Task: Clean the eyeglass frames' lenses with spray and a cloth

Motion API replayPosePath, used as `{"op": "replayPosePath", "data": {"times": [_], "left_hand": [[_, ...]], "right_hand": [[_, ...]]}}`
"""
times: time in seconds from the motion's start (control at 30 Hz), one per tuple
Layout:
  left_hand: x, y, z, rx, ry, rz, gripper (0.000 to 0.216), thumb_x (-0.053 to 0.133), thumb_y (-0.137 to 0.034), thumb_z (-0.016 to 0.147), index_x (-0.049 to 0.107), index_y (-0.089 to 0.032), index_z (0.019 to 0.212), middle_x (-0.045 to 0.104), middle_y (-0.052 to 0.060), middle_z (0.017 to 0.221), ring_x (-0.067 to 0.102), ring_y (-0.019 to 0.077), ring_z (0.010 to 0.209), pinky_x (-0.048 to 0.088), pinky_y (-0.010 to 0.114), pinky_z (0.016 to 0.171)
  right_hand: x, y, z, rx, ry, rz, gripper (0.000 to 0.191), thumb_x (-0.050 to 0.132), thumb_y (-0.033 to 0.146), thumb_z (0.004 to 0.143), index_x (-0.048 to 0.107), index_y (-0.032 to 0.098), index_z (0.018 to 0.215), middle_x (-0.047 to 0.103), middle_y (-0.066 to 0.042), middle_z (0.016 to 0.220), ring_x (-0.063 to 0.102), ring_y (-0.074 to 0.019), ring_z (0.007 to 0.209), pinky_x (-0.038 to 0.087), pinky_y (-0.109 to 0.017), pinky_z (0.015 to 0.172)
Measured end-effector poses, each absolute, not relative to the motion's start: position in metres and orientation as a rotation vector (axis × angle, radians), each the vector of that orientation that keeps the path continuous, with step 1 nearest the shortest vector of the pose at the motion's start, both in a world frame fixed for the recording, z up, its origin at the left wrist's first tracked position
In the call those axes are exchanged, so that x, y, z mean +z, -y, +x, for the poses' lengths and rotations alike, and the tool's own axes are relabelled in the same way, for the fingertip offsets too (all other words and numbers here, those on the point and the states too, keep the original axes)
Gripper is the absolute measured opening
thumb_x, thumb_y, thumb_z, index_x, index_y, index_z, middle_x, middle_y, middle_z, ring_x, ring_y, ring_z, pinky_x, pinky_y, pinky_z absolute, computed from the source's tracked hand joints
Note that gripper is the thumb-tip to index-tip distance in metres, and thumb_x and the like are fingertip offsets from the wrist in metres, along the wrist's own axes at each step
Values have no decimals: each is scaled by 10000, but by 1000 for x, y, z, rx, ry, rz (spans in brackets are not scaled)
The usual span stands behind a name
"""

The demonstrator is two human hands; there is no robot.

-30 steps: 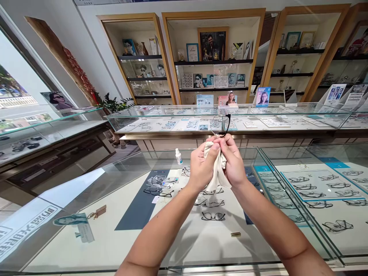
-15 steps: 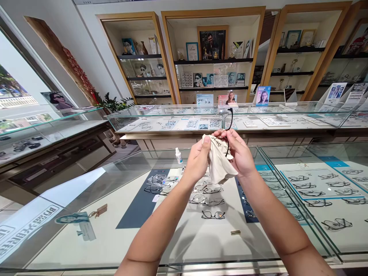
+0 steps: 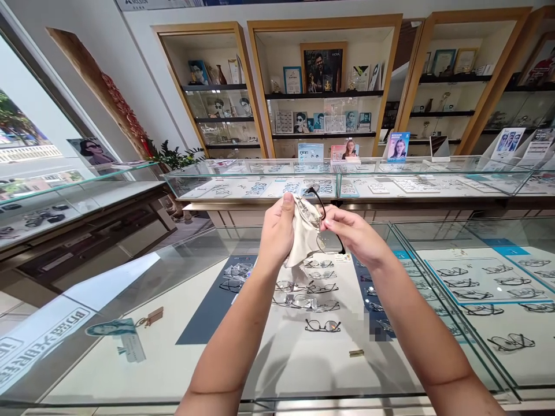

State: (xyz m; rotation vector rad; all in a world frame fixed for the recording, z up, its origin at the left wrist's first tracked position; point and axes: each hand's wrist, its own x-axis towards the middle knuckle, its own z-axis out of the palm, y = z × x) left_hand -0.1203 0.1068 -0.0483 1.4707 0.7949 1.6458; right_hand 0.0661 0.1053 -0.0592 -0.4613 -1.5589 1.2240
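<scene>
My left hand (image 3: 278, 230) is closed on a cream cleaning cloth (image 3: 306, 240), its thumb pressed on the upper edge. The cloth hangs down and covers part of a pair of eyeglasses (image 3: 323, 208). One dark temple arcs above the cloth, and the other points down to the right, below a clear lens. With thumb and fingers my right hand (image 3: 358, 236) pinches the eyeglasses at the frame's right side. Whether my left fingers grip the covered lens through the cloth is hidden. Both hands are above a glass display counter (image 3: 217, 370).
Rows of eyeglasses (image 3: 323, 325) lie inside the counter beneath my hands. A brown tag (image 3: 151, 316) and a small gold clip (image 3: 356, 353) are near the front. Across the aisle stands another glass counter (image 3: 260, 205), with wooden shelves behind it.
Both hands have shifted left with the cloth and eyeglasses. My right hand has drawn away from the cloth, and more of the eyeglasses shows. The small white bottle is out of sight.
</scene>
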Motion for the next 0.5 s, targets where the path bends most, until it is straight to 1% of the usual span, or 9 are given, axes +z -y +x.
{"op": "replayPosePath", "data": {"times": [0.1,0.17,0.27,0.37,0.43,0.5], "left_hand": [[-45,-106,-124,1644,-816,1463,629,723,-827,879,663,-207,790,689,31,741,607,176,708,466,276,640],[-43,-106,-126,1641,-816,1451,617,741,-820,870,670,-210,813,687,28,735,610,179,708,466,275,638],[-41,-107,-131,1644,-825,1489,595,734,-793,898,681,-205,828,680,27,734,589,173,704,464,272,651],[-42,-110,-135,1658,-855,1564,505,730,-672,964,669,-198,799,628,13,717,520,154,681,424,265,643],[-43,-113,-136,1677,-856,1584,434,702,-545,995,616,-201,744,544,-6,669,441,142,637,374,267,605],[-45,-114,-136,1678,-848,1591,377,675,-438,983,565,-206,708,470,-17,635,383,138,605,334,270,571]], "right_hand": [[-60,-107,65,1245,1536,-484,288,840,504,912,769,253,790,689,-31,1049,624,-223,1093,467,-363,1055],[-60,-107,65,1259,1509,-501,292,854,511,893,770,250,792,696,-34,1060,619,-224,1114,459,-354,1055],[-59,-106,64,1255,1477,-514,298,858,521,885,768,250,801,703,-31,1076,622,-211,1081,456,-347,1046],[-60,-107,64,1250,1471,-516,303,863,522,879,752,253,796,708,-27,1029,623,-212,1060,458,-350,1036],[-61,-108,64,1250,1479,-521,306,870,524,871,746,255,793,711,-30,1012,620,-225,1094,457,-352,1035],[-62,-110,65,1263,1503,-517,312,872,527,871,747,250,799,708,-32,1022,620,-228,1093,455,-354,1033]]}}
